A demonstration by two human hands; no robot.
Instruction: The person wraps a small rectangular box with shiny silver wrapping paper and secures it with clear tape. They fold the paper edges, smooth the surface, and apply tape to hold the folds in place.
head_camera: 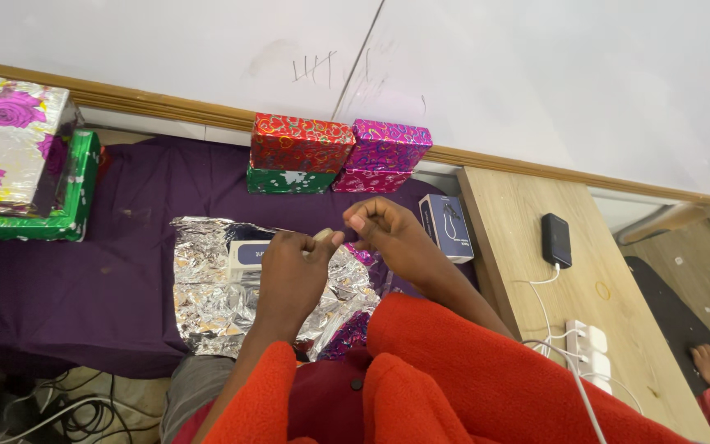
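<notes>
Tape being readied over foil wrap

Both hands meet above the silver wrapping sheet (207,304), where a small box (244,255) lies. Left hand (289,275) pinches a pale tape roll (323,236); right hand (384,226) fingers close on its edge. Next likely calls for a clean strip.

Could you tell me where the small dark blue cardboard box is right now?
In the head view, the small dark blue cardboard box lies right of the hands, at the purple cloth's edge beside the wooden table.

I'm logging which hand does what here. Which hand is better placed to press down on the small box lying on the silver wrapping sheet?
Probably the left. The left hand hovers directly over the small box on the silver wrapping sheet. The right hand sits further off to the side, and both hands pinch a small pale piece between them.
</notes>
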